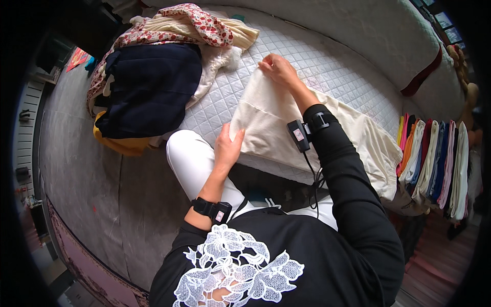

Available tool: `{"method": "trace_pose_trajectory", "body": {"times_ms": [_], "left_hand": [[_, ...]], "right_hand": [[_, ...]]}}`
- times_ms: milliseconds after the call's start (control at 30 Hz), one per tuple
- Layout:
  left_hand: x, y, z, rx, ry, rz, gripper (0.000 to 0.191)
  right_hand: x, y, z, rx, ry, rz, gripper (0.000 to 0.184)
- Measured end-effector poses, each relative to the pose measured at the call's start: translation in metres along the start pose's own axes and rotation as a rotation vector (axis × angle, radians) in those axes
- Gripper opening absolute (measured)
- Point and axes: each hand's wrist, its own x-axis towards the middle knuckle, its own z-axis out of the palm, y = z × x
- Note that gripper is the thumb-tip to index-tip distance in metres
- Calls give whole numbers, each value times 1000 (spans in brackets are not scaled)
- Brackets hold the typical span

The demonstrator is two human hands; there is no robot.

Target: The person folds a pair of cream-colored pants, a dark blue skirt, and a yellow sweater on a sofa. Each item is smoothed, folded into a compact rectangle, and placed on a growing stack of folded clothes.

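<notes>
A cream-coloured cloth garment (268,126) lies stretched across a white quilted sofa cover (215,99) in front of me. My right hand (279,70) pinches its far left corner between thumb and fingers. Lower down, my left hand (228,147) grips the near part of the same left edge, thumb on top. The garment's other end is gathered and wrinkled at the right, close to a row of folded clothes. My right forearm crosses over the garment and hides part of it.
Left of the garment, a navy cloth (153,88) tops a loose clothes heap with a floral-print fabric (209,27) and a yellow piece (119,140). Folded clothes (433,165) stand in a row at right. A cable (316,188) hangs from my right wrist device (298,136).
</notes>
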Motion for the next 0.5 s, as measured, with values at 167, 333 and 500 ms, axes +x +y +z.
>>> {"method": "trace_pose_trajectory", "body": {"times_ms": [167, 333, 500], "left_hand": [[28, -6, -8, -64, -64, -128, 59], [76, 0, 3, 15, -222, -151, 53], [74, -2, 10, 176, -135, -56, 41]], "right_hand": [[-5, 8, -12, -117, -75, 43, 71], [-21, 9, -25, -95, 32, 72, 27], [-46, -16, -40, -20, 643, -351, 41]]}}
